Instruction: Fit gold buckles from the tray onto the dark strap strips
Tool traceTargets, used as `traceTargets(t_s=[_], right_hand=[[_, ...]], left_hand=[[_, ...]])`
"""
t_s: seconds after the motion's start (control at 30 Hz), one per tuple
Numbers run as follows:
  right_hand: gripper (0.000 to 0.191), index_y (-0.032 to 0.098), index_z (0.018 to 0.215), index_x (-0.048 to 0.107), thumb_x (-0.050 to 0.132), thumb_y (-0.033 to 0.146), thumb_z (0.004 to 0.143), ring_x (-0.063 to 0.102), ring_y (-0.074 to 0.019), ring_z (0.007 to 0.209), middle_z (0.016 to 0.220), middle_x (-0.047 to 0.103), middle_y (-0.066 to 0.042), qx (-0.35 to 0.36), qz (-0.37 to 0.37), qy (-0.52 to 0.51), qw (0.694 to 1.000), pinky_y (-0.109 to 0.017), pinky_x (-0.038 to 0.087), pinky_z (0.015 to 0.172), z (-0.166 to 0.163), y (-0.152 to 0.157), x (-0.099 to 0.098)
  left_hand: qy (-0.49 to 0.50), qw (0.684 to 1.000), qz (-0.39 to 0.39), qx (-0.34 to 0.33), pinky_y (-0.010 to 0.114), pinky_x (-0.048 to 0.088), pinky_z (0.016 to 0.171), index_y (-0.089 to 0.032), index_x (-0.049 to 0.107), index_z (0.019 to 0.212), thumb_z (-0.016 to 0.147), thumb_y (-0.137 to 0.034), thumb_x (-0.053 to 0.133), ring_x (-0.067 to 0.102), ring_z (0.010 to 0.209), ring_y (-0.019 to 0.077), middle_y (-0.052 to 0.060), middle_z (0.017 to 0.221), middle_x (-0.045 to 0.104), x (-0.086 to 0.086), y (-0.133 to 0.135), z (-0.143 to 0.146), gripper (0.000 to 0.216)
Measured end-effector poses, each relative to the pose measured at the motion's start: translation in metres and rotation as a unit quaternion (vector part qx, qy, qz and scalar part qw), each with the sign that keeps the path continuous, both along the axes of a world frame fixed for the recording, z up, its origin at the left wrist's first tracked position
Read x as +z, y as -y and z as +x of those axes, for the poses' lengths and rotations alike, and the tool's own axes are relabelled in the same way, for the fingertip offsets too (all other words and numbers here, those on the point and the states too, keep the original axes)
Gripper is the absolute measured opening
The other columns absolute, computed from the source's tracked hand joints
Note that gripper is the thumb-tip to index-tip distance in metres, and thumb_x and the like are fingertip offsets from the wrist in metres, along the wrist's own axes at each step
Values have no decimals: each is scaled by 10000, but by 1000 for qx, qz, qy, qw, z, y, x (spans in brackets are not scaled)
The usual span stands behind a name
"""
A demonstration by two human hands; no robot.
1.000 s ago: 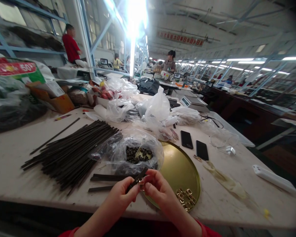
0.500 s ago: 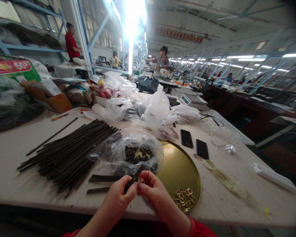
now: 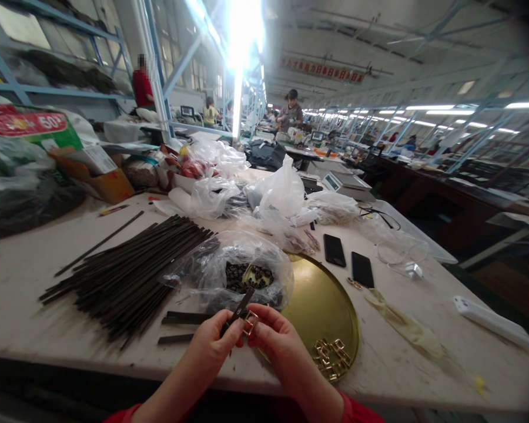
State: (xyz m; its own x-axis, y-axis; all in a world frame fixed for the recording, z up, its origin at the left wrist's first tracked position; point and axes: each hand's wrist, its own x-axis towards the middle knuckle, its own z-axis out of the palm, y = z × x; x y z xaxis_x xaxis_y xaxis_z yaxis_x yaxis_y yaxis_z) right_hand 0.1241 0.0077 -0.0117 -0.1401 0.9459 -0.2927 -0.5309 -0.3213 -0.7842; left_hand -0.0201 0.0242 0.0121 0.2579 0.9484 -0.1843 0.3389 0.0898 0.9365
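My left hand (image 3: pixel 215 342) pinches a short dark strap (image 3: pixel 241 305) that sticks up and away from me. My right hand (image 3: pixel 277 341) pinches a small gold buckle (image 3: pixel 249 322) sitting on the strap's near end. Both hands hover over the table's front edge, just in front of a round gold tray (image 3: pixel 321 305) with several gold buckles (image 3: pixel 332 354) piled at its near rim. A clear plastic bag of small dark parts (image 3: pixel 247 276) lies on the tray's left side. Two more dark straps (image 3: pixel 185 326) lie flat left of my hands.
A large fan of long dark strips (image 3: pixel 127 273) covers the table's left. Two black phones (image 3: pixel 347 258) lie beyond the tray, a white power strip (image 3: pixel 494 320) at the right. Plastic bags (image 3: pixel 273 194) and a cardboard box (image 3: pixel 101 173) crowd the back. Other people stand far off.
My hands have stayed in place, working strap and buckle together; the buckle now shows more plainly on the strap. The distant people have shifted position.
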Motion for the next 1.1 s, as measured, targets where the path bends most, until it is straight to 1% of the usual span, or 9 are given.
traceTargets(t_s=[0.17, 0.33, 0.47, 0.6, 0.67, 0.77, 0.9, 0.97, 1.1], right_hand=[[431, 151, 938, 602, 767, 339, 586, 598, -125, 633, 747, 679, -30, -45, -1, 17, 999, -253, 448, 617, -3, 0, 3], [432, 164, 926, 590, 780, 330, 575, 588, -102, 613, 701, 651, 11, -76, 3, 31, 997, -226, 443, 600, -6, -1, 3], [381, 161, 899, 601, 775, 312, 595, 576, -88, 611, 725, 659, 7, -41, 23, 32, 998, -220, 433, 611, -6, -2, 0], [317, 176, 829, 617, 777, 302, 586, 566, -94, 572, 622, 628, 41, 19, 73, 52, 996, -226, 421, 586, -2, -3, 1], [319, 177, 827, 620, 777, 306, 581, 573, -107, 583, 605, 626, 42, 36, 94, 62, 993, -233, 421, 594, -1, -5, 0], [296, 162, 798, 619, 771, 306, 589, 553, -97, 563, 633, 638, 25, 11, 68, 76, 995, -217, 396, 557, 0, -6, -4], [258, 164, 757, 587, 756, 296, 613, 540, -97, 559, 675, 655, 2, -39, 7, 18, 999, -213, 381, 545, -4, -4, -10], [250, 165, 761, 585, 750, 290, 621, 533, -97, 561, 690, 664, -9, -46, 0, 10, 999, -213, 381, 551, -7, -1, -10], [222, 160, 739, 600, 738, 297, 631, 500, -87, 560, 718, 659, -13, -50, 3, 46, 998, -206, 375, 553, -9, 4, -8]], left_hand=[[-16, 1000, 22, 1, 240, 371, 553, -189, 495, 592, 746, -417, 458, 463, 552, 142, -34, 548, 499, -4, 2, 1, 278], [-28, 999, 38, 6, 239, 375, 552, -187, 514, 630, 755, -394, 474, 479, 568, 150, -27, 574, 538, -3, 4, 3, 246], [-26, 999, 41, 11, 235, 374, 533, -186, 515, 621, 746, -386, 487, 476, 551, 146, -30, 562, 536, -3, 3, 3, 237], [-24, 999, 21, -14, 234, 369, 528, -179, 525, 616, 732, -369, 504, 476, 537, 141, -30, 549, 534, -5, -1, 0, 224], [-11, 999, 16, -26, 233, 371, 539, -176, 525, 613, 742, -381, 497, 473, 546, 138, -32, 552, 526, -6, -3, -1, 243], [17, 999, 15, -29, 236, 387, 571, -170, 537, 639, 757, -408, 481, 481, 579, 140, -29, 581, 532, -7, -4, -1, 272], [20, 1000, -6, -19, 241, 410, 598, -159, 564, 719, 692, -382, 563, 509, 621, 152, -19, 636, 577, -8, -3, 0, 225], [15, 1000, -5, -10, 249, 418, 618, -158, 565, 708, 684, -378, 571, 522, 639, 161, -12, 648, 592, -8, -2, 1, 221], [15, 1000, -8, 2, 255, 417, 619, -158, 560, 697, 682, -380, 562, 519, 639, 164, -15, 634, 583, -8, -2, 1, 223]])
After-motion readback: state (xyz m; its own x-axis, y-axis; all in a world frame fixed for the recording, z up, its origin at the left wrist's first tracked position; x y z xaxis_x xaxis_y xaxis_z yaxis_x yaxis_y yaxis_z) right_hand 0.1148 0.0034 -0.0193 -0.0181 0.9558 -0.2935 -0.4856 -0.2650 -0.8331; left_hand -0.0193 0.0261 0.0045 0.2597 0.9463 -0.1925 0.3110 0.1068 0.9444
